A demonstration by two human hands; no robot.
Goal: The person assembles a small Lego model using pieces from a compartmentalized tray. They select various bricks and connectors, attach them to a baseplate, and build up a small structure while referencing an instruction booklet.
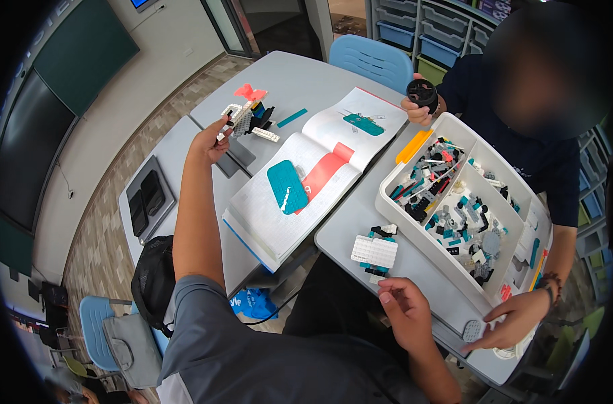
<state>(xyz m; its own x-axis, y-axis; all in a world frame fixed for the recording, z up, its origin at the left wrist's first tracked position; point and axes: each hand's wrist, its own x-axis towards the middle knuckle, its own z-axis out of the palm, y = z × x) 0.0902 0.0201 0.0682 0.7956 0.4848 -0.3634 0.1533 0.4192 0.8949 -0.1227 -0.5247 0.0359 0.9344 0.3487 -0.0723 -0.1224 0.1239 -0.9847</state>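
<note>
L hand (213, 143) clamped on 1 brick model (244, 120), which sits at fingertips, just past hand. R hand (407, 315) empty, fingers loosely apart, just below 1 white-topped build (374, 252); contact: can't tell. Betw. hands: 1 open bk (320, 161). R of bk: 1 white parts tray (442, 252). Beyond: 1 co-worker's hand (415, 113) w/ 1 blk cylinder (422, 96); 1 blue chair (371, 62).

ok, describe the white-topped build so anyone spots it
Find the big white bin on the table. To its left, by the person's right hand, lies the white-topped build. Unlike the bin's loose pieces, it's one assembly: studded white plate, teal and black parts projecting.
</note>
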